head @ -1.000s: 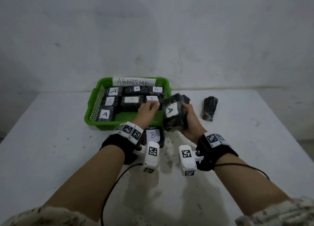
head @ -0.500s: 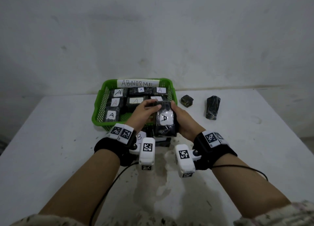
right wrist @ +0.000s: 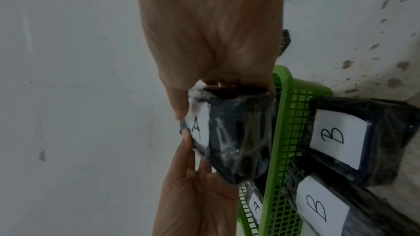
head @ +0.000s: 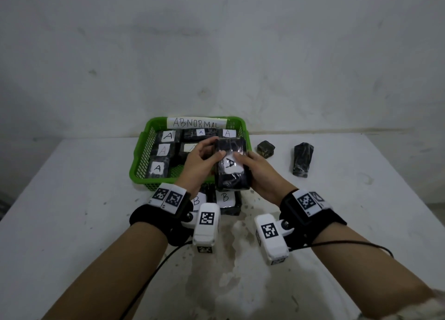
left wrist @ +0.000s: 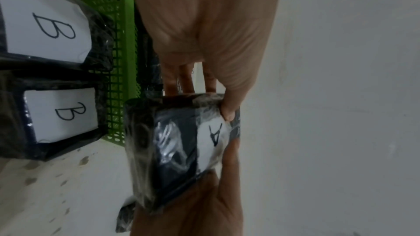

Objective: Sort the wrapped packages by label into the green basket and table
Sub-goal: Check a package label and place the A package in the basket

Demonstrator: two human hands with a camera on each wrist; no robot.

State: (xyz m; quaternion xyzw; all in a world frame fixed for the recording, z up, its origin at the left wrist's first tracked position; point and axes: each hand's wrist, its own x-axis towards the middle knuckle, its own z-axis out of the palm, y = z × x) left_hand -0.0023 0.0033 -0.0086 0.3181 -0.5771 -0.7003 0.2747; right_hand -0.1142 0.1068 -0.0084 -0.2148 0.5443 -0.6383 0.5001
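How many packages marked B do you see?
2. Both B packages lie side by side on the table, just in front of the green basket: the left B package, the right B package. The hands may hide others.

B package (head: 198,200) half behind wrist

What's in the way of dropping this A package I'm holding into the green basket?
Nothing visible stands between them. Both the left hand and right hand hold the A package above the green basket near its front right corner. The basket already holds other A packages, so open floor looks scarce.
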